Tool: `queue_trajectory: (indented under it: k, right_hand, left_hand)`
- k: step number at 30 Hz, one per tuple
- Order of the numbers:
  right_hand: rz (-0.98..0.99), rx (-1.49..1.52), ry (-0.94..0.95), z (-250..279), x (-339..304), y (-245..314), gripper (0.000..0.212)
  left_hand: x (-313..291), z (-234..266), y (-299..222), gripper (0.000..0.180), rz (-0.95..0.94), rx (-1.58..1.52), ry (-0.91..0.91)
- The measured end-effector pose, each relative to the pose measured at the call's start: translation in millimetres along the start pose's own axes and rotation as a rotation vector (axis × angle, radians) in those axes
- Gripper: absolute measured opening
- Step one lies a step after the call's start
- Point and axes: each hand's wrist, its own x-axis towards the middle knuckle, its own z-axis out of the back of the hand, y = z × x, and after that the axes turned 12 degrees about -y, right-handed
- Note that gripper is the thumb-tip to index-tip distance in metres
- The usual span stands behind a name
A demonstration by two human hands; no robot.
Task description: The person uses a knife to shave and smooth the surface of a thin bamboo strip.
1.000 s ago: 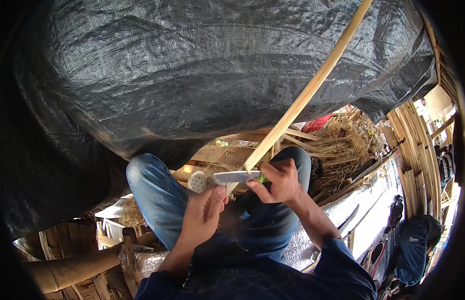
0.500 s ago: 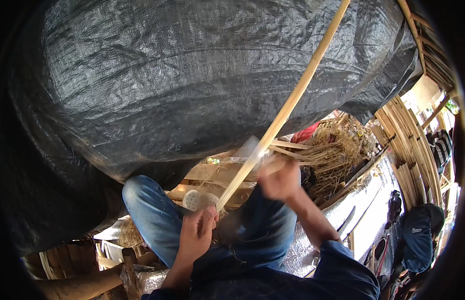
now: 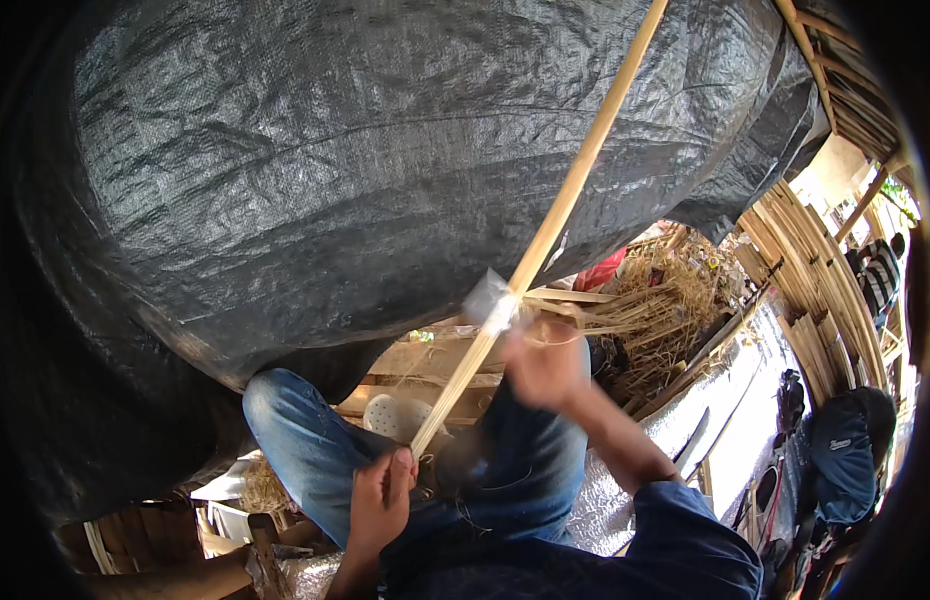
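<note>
Seated with denim-clad legs [image 3: 300, 425] folded at the lower center of the frame, a person in dark blue sleeves [image 3: 675, 515] works a long, pale strip [image 3: 573, 185] of what looks like bamboo or similar wood. The left hand [image 3: 380, 500], low in the frame, pinches the strip's near end between thumb and fingers, having dropped a little lower and closer to the body over the past second. A cream perforated shoe [image 3: 383, 415] shows just beyond it. At center, the right hand [image 3: 545, 365], blurred, looks curled around a knife [image 3: 486, 298], though its handle cannot be made out. The blade, which a second ago lay across the strip just above the left thumb, now meets it well up its length, a shift that suggests a shaving stroke directed away from the holding hand, with the piece apparently unfinished. The strip slants from the lower center to the top edge, right of center. Beyond lie a heap of straw-like shavings [image 3: 675, 310] at right and a black tarpaulin [image 3: 315, 170] filling the upper frame.
</note>
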Motion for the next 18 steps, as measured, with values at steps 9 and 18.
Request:
queue_trajectory:
  k: [9, 18]
  right_hand:
    - [0.231, 0.097, -0.143, -27.1, -11.4, -12.2, 0.031]
    - [0.025, 0.197, -0.380, -8.2, -6.3, -32.2, 0.043]
  left_hand:
    - [-16.8, 16.1, 15.8, 0.037, 0.026, 0.107, -0.043]
    - [-46.4, 65.2, 48.6, 0.036, 0.148, 0.280, 0.053]
